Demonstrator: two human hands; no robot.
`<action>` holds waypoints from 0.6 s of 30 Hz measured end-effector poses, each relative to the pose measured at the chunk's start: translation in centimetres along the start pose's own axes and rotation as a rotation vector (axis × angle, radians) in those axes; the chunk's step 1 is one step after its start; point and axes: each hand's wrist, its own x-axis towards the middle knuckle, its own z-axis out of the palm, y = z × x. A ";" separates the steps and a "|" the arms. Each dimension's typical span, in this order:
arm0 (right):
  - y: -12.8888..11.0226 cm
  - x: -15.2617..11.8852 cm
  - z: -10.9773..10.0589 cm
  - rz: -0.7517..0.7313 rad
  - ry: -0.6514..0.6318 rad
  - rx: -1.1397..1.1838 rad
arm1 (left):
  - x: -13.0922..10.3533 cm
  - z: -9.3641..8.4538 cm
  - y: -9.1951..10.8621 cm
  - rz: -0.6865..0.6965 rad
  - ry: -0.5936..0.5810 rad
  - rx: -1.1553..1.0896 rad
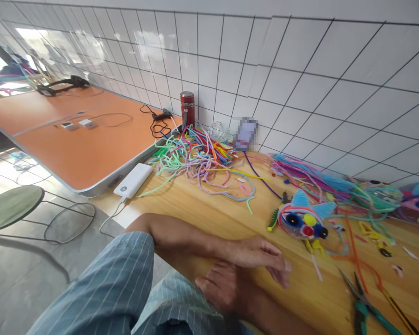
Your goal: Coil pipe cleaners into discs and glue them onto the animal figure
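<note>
My left hand [263,255] lies across my right wrist, its fingers loosely bent and partly apart, holding nothing. Under the left forearm, my right hand [219,284] rests at the table's near edge with its fingers curled in, nothing visible in it. Beyond my left hand stands a round animal figure [302,221] with blue ears, a blue eye, a yellow disc and a red nose. Green-and-yellow pliers [274,217] lie just left of it. Teal-handled pliers [363,298] lie with jaws parted at the lower right.
Fuzzy coloured stems [195,156] are heaped on the wooden table [181,202], near a white power bank [133,180], red flask [187,109] and phone [245,134]. More figures [380,197] stand right. An orange table [91,144] and stool [12,207] are left.
</note>
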 end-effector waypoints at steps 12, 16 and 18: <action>0.9 0.1 -1.8 -0.170 -0.038 -0.103 | 0.7 -14.2 8.0 0.582 0.671 0.658; 1.1 0.1 -1.6 -0.146 -0.010 -0.136 | 2.2 -20.9 9.1 0.328 0.945 0.974; 1.1 0.1 -1.5 -0.147 0.001 -0.155 | 2.8 -22.6 8.9 0.304 0.947 1.004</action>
